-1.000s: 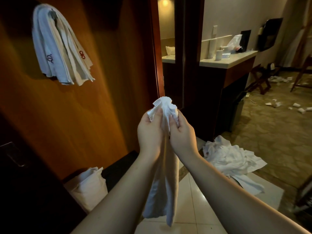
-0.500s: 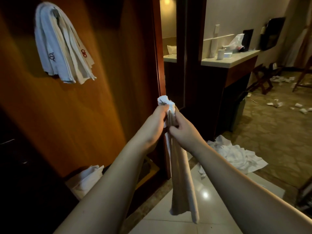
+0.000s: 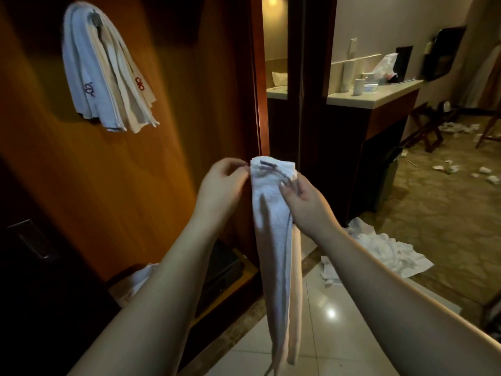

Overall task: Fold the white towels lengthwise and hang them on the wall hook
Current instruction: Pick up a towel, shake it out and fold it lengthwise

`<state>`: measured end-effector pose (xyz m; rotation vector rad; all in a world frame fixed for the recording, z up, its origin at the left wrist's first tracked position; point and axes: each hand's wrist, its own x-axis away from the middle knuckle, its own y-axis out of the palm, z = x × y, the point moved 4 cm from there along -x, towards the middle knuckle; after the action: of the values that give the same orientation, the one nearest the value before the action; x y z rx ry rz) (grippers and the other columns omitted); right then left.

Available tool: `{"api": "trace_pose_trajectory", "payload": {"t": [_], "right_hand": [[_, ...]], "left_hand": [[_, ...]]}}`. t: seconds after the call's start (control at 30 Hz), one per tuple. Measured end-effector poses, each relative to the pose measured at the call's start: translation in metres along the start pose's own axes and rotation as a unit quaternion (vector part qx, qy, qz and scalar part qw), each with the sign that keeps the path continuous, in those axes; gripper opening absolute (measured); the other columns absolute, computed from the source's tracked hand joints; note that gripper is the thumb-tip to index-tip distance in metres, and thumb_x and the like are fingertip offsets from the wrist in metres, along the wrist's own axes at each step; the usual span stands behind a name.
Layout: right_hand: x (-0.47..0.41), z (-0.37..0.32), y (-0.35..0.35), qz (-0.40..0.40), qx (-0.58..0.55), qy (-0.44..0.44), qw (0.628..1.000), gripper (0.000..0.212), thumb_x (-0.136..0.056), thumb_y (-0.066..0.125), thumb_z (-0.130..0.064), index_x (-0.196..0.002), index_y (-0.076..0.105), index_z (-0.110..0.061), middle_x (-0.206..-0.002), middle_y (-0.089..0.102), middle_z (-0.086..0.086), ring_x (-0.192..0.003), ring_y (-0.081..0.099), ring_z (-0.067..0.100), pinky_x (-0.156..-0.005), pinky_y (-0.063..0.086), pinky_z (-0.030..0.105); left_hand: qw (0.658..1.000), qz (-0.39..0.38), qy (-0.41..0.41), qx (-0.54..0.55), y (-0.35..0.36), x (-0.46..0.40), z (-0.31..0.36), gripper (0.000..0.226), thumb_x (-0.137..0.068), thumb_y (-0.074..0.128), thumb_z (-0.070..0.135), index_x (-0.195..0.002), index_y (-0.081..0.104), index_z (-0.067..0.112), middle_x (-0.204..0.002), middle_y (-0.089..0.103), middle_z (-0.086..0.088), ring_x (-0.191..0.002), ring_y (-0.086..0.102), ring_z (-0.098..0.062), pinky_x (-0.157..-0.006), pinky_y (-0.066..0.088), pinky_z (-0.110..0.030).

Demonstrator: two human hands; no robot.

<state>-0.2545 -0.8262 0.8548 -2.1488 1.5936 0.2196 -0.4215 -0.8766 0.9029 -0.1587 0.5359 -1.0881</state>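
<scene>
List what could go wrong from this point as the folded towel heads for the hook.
1. The wall hook already carries several hung towels; adding another may crowd it so that one slips off.
2. The folded towel is held only at its top, by the left hand and right hand; the long hanging part could fall open when lifted.
3. Loose linens lie on the floor near the person, a possible trip hazard.
</scene>
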Motion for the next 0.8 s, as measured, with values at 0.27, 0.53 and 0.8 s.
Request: {"api": "trace_pose_trajectory", "payload": {"t": [0.27, 0.53, 0.8], "right_hand": [[-0.031, -0.032, -0.010, -0.118, -0.281, 0.033, 0.952, 0.036, -0.094, 0.057, -0.031, -0.126, 0.057, -0.015, -0.118, 0.073, 0.011, -0.113, 0.069, 0.032, -0.095, 0.057, 0.047], [-0.038, -0.014, -0.009, -0.176, -0.361, 0.120, 0.908, 0.070, -0.066, 0.080, -0.061, -0.122, 0.073, -0.021, -0.127, 0.070, 0.012, -0.119, 0.066, 0.029, -0.096, 0.056, 0.047], [-0.005, 0.057, 0.018, -0.249, -0.140, 0.171, 0.943, 0.089, -0.052, 0.092, -0.057, -0.124, 0.064, -0.012, -0.117, 0.074, 0.006, -0.110, 0.071, 0.023, -0.102, 0.053, 0.047]], "left_hand": [[0.945, -0.254, -0.098, 0.183, 0.006, -0.004, -0.028, 0.040, -0.070, 0.082, 0.047, -0.106, 0.077, 0.031, -0.118, 0.074, 0.003, -0.107, 0.070, -0.015, -0.082, 0.056, -0.027], [0.931, -0.217, -0.072, 0.286, 0.006, -0.007, -0.002, 0.041, -0.085, 0.075, 0.025, -0.122, 0.065, 0.010, -0.119, 0.072, -0.013, -0.109, 0.069, -0.031, -0.084, 0.058, -0.037], [0.939, -0.041, -0.145, 0.309, -0.015, -0.037, 0.010, 0.032, -0.083, 0.078, 0.023, -0.113, 0.066, 0.015, -0.098, 0.078, -0.006, -0.089, 0.076, -0.025, -0.071, 0.060, -0.039]]}}
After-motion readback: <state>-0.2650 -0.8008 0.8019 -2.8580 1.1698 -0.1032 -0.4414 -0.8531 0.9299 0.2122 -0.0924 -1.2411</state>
